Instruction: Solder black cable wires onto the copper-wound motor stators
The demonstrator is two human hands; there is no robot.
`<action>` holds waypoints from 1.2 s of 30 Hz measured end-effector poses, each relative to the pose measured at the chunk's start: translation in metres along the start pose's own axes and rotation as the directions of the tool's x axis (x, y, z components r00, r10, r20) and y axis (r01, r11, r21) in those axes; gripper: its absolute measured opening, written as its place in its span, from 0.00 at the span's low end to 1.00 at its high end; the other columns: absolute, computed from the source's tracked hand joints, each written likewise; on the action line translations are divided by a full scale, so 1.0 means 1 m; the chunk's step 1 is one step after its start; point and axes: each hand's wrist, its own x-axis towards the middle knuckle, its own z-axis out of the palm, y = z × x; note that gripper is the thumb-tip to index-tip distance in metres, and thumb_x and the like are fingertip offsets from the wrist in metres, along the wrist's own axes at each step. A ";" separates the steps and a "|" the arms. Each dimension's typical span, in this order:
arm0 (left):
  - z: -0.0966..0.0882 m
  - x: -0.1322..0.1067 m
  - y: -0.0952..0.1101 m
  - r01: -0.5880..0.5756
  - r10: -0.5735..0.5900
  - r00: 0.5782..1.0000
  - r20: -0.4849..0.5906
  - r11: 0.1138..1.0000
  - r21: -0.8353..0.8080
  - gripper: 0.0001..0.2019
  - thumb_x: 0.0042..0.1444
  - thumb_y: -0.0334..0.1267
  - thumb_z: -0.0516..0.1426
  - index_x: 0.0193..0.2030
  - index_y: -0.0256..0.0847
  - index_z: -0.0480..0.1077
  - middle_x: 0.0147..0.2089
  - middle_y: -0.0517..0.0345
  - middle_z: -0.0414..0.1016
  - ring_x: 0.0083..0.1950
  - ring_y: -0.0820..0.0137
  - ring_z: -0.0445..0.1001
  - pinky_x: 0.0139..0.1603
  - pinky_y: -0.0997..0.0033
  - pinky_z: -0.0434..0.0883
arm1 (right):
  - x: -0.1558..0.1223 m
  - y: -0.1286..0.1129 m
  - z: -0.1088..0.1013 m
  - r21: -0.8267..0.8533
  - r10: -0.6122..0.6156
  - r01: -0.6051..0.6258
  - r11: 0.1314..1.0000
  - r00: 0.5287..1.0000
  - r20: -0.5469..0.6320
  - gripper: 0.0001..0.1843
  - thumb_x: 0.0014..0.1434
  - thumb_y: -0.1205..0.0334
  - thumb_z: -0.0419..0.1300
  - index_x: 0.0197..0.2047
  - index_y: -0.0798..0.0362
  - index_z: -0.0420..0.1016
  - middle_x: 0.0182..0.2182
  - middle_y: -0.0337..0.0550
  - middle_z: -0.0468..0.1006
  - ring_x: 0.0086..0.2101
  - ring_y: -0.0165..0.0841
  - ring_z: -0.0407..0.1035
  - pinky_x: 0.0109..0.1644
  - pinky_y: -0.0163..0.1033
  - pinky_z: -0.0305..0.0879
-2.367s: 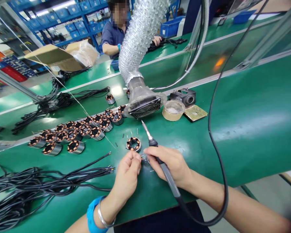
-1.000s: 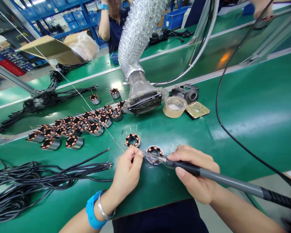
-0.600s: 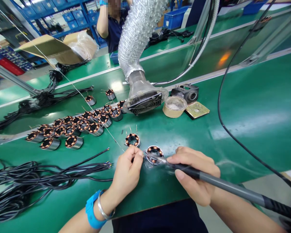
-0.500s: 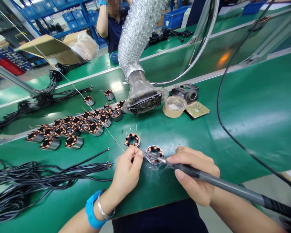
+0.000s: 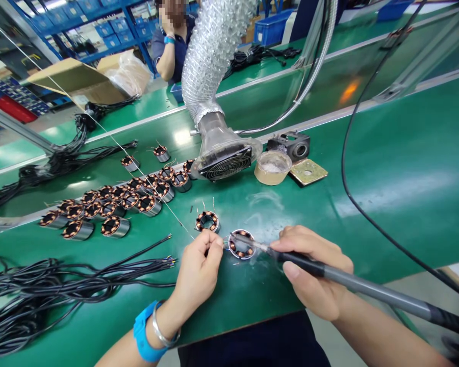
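My left hand (image 5: 199, 267) is closed in a pinch on a thin solder wire (image 5: 172, 213) that slants down from the upper left. Short coloured leads show between its fingertips and a copper-wound motor stator (image 5: 248, 252) on the green bench. In my right hand (image 5: 319, 275) is a soldering iron (image 5: 361, 286), gripped like a pen. Its tip reaches over the stator's ring from the right; the exact contact point is too small to tell. Faint smoke drifts above. A second stator (image 5: 201, 225) with upright wire ends sits just behind my left fingertips.
Several stators (image 5: 115, 227) stand in rows at left. Black cables (image 5: 80, 280) lie at front left. A fume extractor hood (image 5: 229, 158) hangs ahead, near a round tub (image 5: 272, 168), a sponge pad (image 5: 309, 172) and an iron holder (image 5: 290, 145). A co-worker (image 5: 168, 56) sits opposite.
The iron and my right hand have drawn slightly to the right, the tip now over the stator's upper part. Smoke has risen. The co-worker's arm has moved towards the head.
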 end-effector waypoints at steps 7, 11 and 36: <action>0.000 0.000 -0.001 0.009 -0.010 1.000 0.006 1.000 0.004 0.14 0.64 0.45 0.49 0.29 0.41 0.60 0.23 0.67 0.54 0.27 0.73 0.55 0.29 0.73 0.54 | -0.001 0.002 -0.001 0.011 0.000 0.000 1.000 1.000 -0.003 0.13 0.55 0.67 0.56 0.43 0.51 0.77 0.25 0.42 0.74 0.23 0.34 0.67 0.26 0.42 0.63; 0.000 0.000 0.000 0.012 -0.012 1.000 0.011 1.000 0.007 0.14 0.64 0.45 0.49 0.29 0.41 0.60 0.24 0.66 0.54 0.27 0.73 0.55 0.29 0.73 0.54 | -0.004 0.005 0.001 -0.002 -0.009 0.009 1.000 1.000 -0.024 0.14 0.56 0.66 0.57 0.45 0.50 0.77 0.26 0.42 0.73 0.24 0.34 0.67 0.26 0.42 0.63; -0.003 -0.001 -0.001 0.001 0.000 0.998 0.061 1.000 -0.011 0.13 0.64 0.43 0.49 0.28 0.42 0.58 0.24 0.67 0.53 0.27 0.73 0.53 0.29 0.73 0.53 | -0.008 0.011 0.001 0.056 -0.022 0.016 0.998 0.994 0.103 0.15 0.55 0.68 0.56 0.44 0.52 0.77 0.25 0.42 0.75 0.20 0.31 0.63 0.24 0.39 0.59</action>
